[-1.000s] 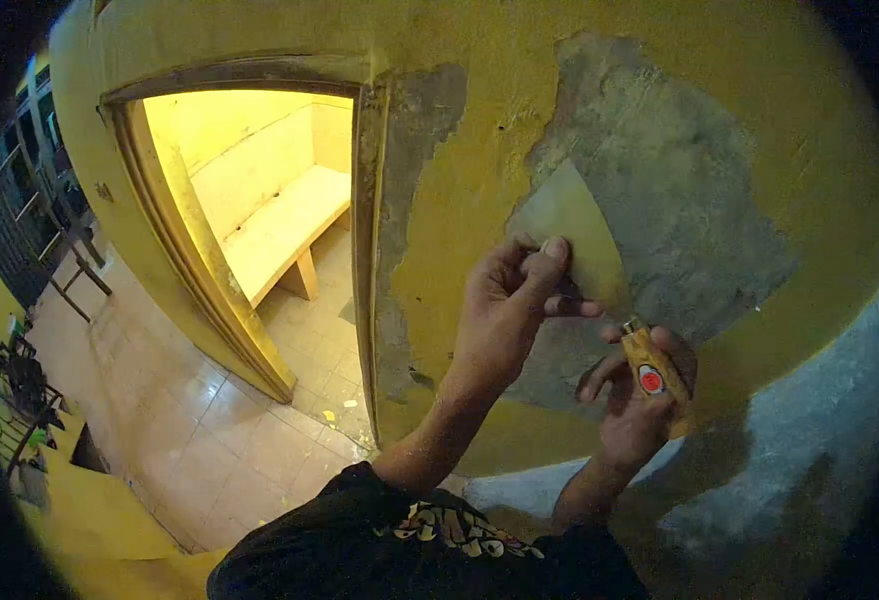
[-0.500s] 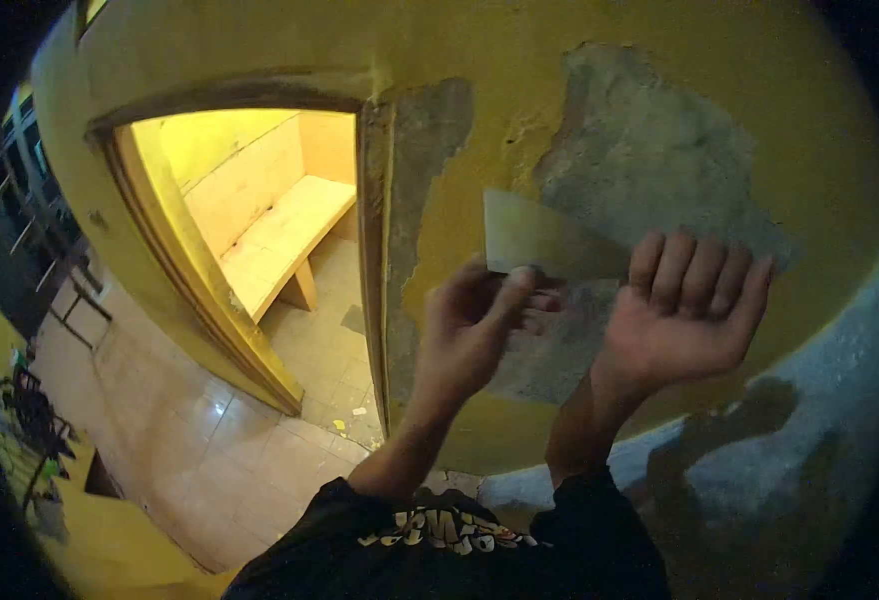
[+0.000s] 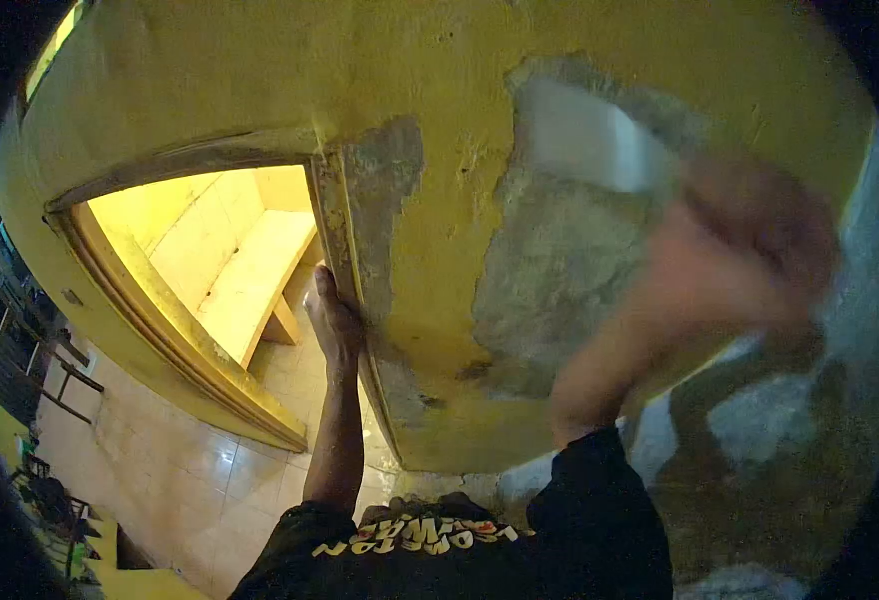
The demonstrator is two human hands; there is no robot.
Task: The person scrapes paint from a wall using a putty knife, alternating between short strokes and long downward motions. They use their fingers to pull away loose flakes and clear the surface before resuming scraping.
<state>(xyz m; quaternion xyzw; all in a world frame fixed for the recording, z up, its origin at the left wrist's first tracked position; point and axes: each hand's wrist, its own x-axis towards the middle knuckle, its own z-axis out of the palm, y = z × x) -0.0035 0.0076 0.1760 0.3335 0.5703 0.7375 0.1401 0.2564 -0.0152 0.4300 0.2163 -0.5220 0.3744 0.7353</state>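
Observation:
A pale, flat scraper-like sheet [image 3: 600, 140], blurred by motion, lies over the grey patch [image 3: 550, 270] where paint is gone from the yellow wall [image 3: 450, 200]. My right hand [image 3: 750, 240] is closed on the sheet's right end, its fingers smeared by motion. At the right edge of the lit doorway, my left hand [image 3: 334, 312] rests by the door frame [image 3: 332, 200], thumb pointing up. Its other fingers are mostly hidden behind the thumb and palm, so their grip is unclear.
Through the doorway a tiled bench [image 3: 260, 270] shows in yellow light. Shiny floor tiles [image 3: 190, 480] lie at the lower left, with a dark metal rack [image 3: 65, 385] beyond. A blue-grey wall [image 3: 860, 260] with arm shadows stands at the right.
My left hand has left the sheet and moved left to the door frame. My right hand has swung up and right with the sheet. The view has shifted to the right.

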